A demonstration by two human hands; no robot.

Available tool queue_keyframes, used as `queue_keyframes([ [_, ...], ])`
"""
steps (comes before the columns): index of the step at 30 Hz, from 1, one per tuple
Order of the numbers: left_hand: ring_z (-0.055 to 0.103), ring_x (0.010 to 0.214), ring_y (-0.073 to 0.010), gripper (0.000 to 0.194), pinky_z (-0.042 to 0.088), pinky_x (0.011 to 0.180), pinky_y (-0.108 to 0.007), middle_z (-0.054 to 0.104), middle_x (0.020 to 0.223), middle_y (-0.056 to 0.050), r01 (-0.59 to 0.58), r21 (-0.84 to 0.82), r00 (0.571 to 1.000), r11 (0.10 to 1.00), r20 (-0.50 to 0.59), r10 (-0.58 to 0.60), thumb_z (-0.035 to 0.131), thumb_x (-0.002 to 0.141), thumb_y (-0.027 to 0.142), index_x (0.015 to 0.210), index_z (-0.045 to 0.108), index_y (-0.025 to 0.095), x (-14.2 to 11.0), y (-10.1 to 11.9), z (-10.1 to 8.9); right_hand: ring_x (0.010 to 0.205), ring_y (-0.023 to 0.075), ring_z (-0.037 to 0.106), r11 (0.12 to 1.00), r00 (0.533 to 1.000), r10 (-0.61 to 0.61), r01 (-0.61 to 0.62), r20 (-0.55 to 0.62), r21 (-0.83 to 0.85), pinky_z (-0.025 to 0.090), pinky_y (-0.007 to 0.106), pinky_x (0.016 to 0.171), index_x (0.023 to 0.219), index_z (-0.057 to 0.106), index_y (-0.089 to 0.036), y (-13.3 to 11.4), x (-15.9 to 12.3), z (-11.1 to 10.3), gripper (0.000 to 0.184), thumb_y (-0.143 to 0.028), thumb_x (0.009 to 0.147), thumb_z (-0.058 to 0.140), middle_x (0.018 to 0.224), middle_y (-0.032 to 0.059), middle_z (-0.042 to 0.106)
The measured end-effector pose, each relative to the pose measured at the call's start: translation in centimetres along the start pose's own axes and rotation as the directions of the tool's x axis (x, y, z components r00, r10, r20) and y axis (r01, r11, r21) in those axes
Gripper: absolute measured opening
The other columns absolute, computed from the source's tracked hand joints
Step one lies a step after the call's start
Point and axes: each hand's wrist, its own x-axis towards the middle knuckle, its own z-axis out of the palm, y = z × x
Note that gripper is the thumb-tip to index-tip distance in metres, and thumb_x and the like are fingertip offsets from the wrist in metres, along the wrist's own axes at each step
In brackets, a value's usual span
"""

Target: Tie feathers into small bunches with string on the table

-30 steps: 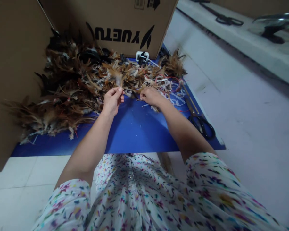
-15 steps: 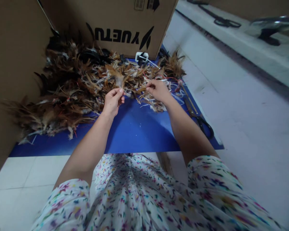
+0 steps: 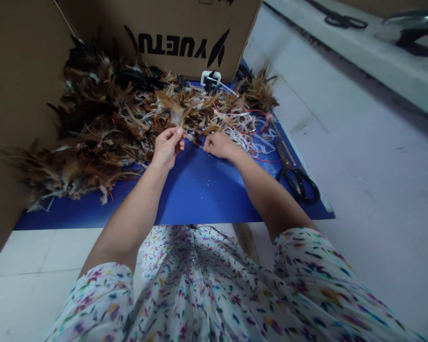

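My left hand [image 3: 167, 146] pinches a light brown, fluffy feather tuft [image 3: 176, 113] between thumb and fingertips, its tips pointing away from me. To its right, my right hand [image 3: 221, 144] is closed low over the blue tabletop [image 3: 203, 194]. Its fingertips are pressed together at the near edge of the pile, and what is in them is too small to make out. Beyond both hands spreads a heap of brown and black feathers [image 3: 103, 128]. White strings [image 3: 240, 128] lie tangled just past my right wrist, with red thread among them.
Black-handled scissors [image 3: 299, 183] rest at the table's right edge, beside a thin stick [image 3: 283, 142]. A white plastic frame with a black clip [image 3: 211, 81] sits at the back. Cardboard boxes [image 3: 185, 19] wall in the back and left. Another pair of scissors [image 3: 345, 20] lies on a ledge upper right.
My right hand has moved left and toward me, closer to my left hand. Feathers that lay by my right wrist are gone from there, baring more string. My left hand stays put.
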Motion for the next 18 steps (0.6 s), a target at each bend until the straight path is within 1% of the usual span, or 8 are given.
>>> queue_keyframes([
  [2, 0.05, 0.045, -0.0027, 0.019, 0.042, 0.042, -0.014, 0.063, 0.064, 0.004, 0.005, 0.001, 1.0, 1.0, -0.001, -0.005, 0.067, 0.089, 0.013, 0.071, 0.062, 0.016, 0.0, 0.0, 0.0, 0.087, 0.0238, 0.071, 1.0, 1.0, -0.012, 0.012, -0.016, 0.018, 0.049, 0.033, 0.082, 0.077, 0.072, -0.016, 0.0, -0.1, 0.0, 0.015, -0.01, 0.082, 0.059, 0.087, 0.0104, 0.077],
  [4, 0.05, 0.045, -0.0025, 0.018, 0.042, 0.042, -0.014, 0.063, 0.063, 0.004, 0.006, 0.001, 1.0, 1.0, -0.003, -0.006, 0.068, 0.088, 0.013, 0.071, 0.062, 0.016, 0.0, 0.0, 0.0, 0.082, 0.0223, 0.069, 0.997, 0.997, -0.004, 0.01, -0.076, 0.077, 0.049, 0.032, 0.079, 0.075, 0.07, -0.016, 0.0, -0.3, -0.1, 0.013, -0.01, 0.081, 0.061, 0.082, 0.0093, 0.075],
  [7, 0.05, 0.045, -0.0023, 0.019, 0.042, 0.042, -0.014, 0.062, 0.063, 0.004, 0.002, 0.003, 1.0, 1.0, 0.002, -0.002, 0.068, 0.089, 0.013, 0.071, 0.062, 0.016, -0.1, -0.1, 0.1, 0.07, 0.0166, 0.064, 0.949, 0.98, 0.044, 0.021, -0.195, 0.316, 0.048, 0.029, 0.07, 0.068, 0.065, -0.016, 0.1, -0.9, -0.3, 0.012, -0.008, 0.075, 0.065, 0.072, 0.0045, 0.07],
  [9, 0.05, 0.045, -0.0025, 0.019, 0.043, 0.043, -0.014, 0.062, 0.062, 0.004, -0.001, 0.008, 1.0, 1.0, 0.011, 0.001, 0.068, 0.089, 0.014, 0.071, 0.062, 0.016, -0.2, -0.1, 0.1, 0.06, 0.0128, 0.06, 0.834, 0.972, 0.108, 0.025, -0.208, 0.551, 0.046, 0.026, 0.06, 0.066, 0.062, -0.017, 0.1, -1.4, -0.5, 0.014, -0.006, 0.073, 0.068, 0.062, 0.0008, 0.065],
  [12, 0.05, 0.045, -0.0027, 0.018, 0.042, 0.042, -0.014, 0.062, 0.062, 0.004, 0.002, 0.021, 1.0, 1.0, 0.014, -0.003, 0.07, 0.087, 0.015, 0.071, 0.062, 0.016, -0.3, -0.2, 0.3, 0.052, 0.0115, 0.061, 0.566, 0.971, 0.203, -0.013, -0.125, 0.824, 0.042, 0.021, 0.048, 0.077, 0.06, -0.017, -0.1, -2.3, -0.7, 0.018, -0.004, 0.071, 0.071, 0.056, -0.0032, 0.062],
  [13, 0.05, 0.045, -0.0024, 0.018, 0.042, 0.042, -0.014, 0.062, 0.062, 0.004, 0.004, 0.027, 1.0, 1.0, 0.013, -0.004, 0.071, 0.087, 0.015, 0.071, 0.062, 0.016, -0.3, -0.2, 0.3, 0.053, 0.0123, 0.063, 0.488, 0.97, 0.224, -0.024, -0.098, 0.873, 0.042, 0.02, 0.046, 0.083, 0.06, -0.017, -0.2, -2.6, -0.8, 0.024, -0.003, 0.069, 0.072, 0.056, -0.0043, 0.063],
  [15, 0.049, 0.044, -0.002, 0.018, 0.041, 0.041, -0.013, 0.062, 0.062, 0.004, 0.004, 0.039, 1.0, 0.999, 0.017, -0.004, 0.072, 0.086, 0.017, 0.071, 0.062, 0.016, -0.4, -0.3, 0.4, 0.055, 0.0137, 0.067, 0.372, 0.967, 0.248, -0.032, -0.066, 0.928, 0.043, 0.019, 0.043, 0.092, 0.059, -0.018, -0.4, -3.0, -0.9, 0.034, -0.004, 0.066, 0.077, 0.057, -0.0061, 0.063],
  [18, 0.049, 0.044, -0.0023, 0.019, 0.041, 0.041, -0.013, 0.062, 0.062, 0.004, -0.007, 0.056, 0.999, 0.998, 0.038, 0.005, 0.075, 0.083, 0.019, 0.07, 0.062, 0.016, -0.5, -0.7, 0.5, 0.059, 0.0131, 0.069, 0.247, 0.968, 0.245, -0.015, -0.047, 0.969, 0.044, 0.017, 0.043, 0.083, 0.058, -0.018, -0.8, -3.5, -0.9, 0.027, -0.014, 0.068, 0.081, 0.063, -0.0032, 0.067],
])
